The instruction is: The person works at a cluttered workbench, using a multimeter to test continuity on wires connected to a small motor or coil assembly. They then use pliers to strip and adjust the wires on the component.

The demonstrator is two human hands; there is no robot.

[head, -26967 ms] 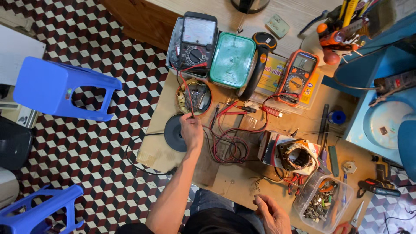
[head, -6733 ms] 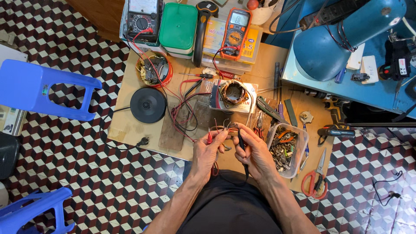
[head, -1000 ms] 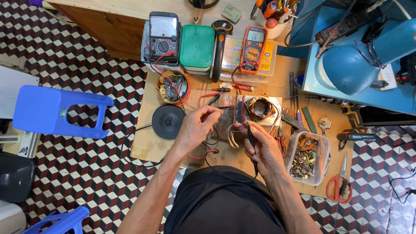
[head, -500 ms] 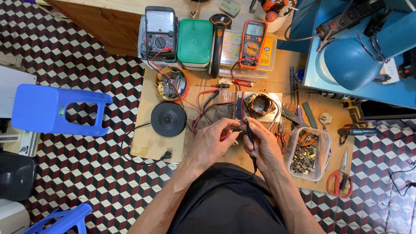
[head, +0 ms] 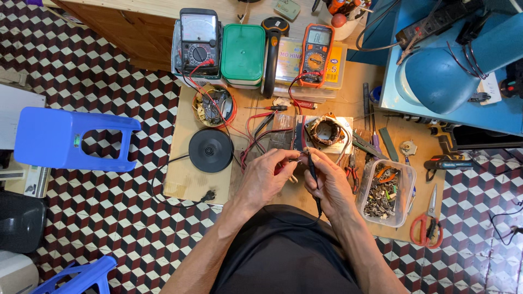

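Head view: looks straight down on the person's lap, two bare forearms and a low wooden desk [head: 192,179] on a checkered floor.
Left hand [head: 267,177]: curled narrow, fingertips pinched on a red probe [head: 286,163] near the desk's front middle; the tip itself is too small to make out.
Right hand [head: 329,182]: closed around a black probe [head: 312,166], held pen-fashion.
Probe axis: the black probe runs nearly straight away from the body, tip at the far end, its lead trailing back over the lap.
Hands to each other: close together, fingertips almost meeting just in front of the motor.
Motor [head: 322,132]: a round wound stator on a pale block, just beyond the hands and slightly right; the right hand is the nearer one.
Parts tub [head: 388,193]: clear, full of small metal pieces, just right of the right hand.
Black disc [head: 211,149]: well left of the left hand.
Red leads [head: 248,139]: run from the hands' side toward the far meters.
Far edge: a grey meter [head: 199,41], a green box [head: 243,53] and an orange meter [head: 316,54] stand in a row.
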